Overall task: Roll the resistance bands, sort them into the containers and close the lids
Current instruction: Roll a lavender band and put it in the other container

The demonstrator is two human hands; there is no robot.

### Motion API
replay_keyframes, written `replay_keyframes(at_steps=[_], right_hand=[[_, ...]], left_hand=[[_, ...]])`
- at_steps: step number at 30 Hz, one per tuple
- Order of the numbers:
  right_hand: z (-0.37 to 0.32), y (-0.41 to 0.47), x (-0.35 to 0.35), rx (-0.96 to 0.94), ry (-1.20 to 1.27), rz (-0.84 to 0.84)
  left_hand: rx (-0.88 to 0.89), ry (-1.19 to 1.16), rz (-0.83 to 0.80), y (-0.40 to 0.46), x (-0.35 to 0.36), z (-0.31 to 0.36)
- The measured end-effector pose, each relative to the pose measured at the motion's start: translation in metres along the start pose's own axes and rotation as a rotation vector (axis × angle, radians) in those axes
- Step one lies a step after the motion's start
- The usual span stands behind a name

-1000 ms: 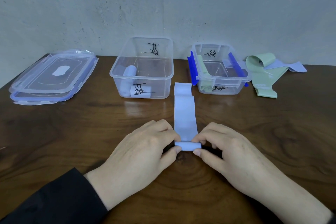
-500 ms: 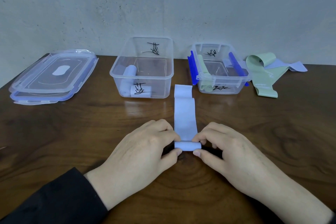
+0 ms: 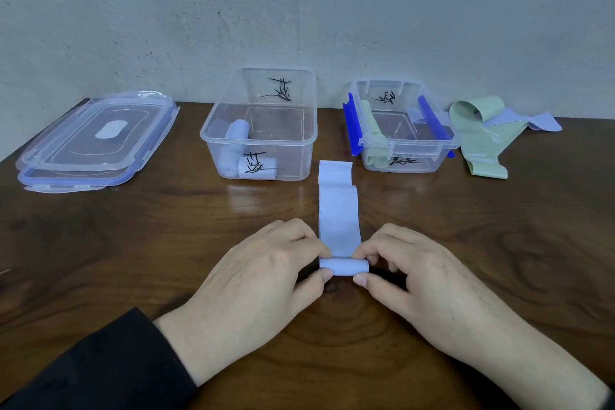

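A pale blue resistance band (image 3: 338, 216) lies flat on the brown table, running away from me, with its near end wound into a small roll. My left hand (image 3: 256, 280) pinches the roll's left end and my right hand (image 3: 416, 280) pinches its right end. Behind stands a clear container (image 3: 263, 143) holding rolled blue bands. To its right, a smaller clear container (image 3: 404, 140) with blue side clips holds green bands. Loose green band (image 3: 479, 140) and blue band (image 3: 535, 120) lie at the far right.
Two clear lids with blue rims (image 3: 96, 140) are stacked at the far left of the table. A grey wall (image 3: 299, 10) rises right behind the containers. Bare wood shows between my hands and the containers.
The roll has grown slightly and moved a little away from me as both hands turned it; the flat part of the band is a touch shorter.
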State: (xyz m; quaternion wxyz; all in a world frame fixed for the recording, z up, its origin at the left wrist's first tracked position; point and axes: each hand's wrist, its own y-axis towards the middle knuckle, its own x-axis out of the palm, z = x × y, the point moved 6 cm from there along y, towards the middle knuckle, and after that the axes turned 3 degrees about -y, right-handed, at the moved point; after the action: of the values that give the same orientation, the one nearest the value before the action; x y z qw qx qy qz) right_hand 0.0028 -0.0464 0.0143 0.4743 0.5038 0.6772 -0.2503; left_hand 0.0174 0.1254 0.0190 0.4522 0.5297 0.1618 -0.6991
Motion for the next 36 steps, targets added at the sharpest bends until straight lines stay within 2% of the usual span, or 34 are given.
replay_keyframes(at_steps=[36], right_hand=[[-0.0016,0.0006,0.0000,0.004,-0.026,-0.020]], left_hand=[[-0.025,-0.014,-0.006,0.0008,0.0012,-0.0019]])
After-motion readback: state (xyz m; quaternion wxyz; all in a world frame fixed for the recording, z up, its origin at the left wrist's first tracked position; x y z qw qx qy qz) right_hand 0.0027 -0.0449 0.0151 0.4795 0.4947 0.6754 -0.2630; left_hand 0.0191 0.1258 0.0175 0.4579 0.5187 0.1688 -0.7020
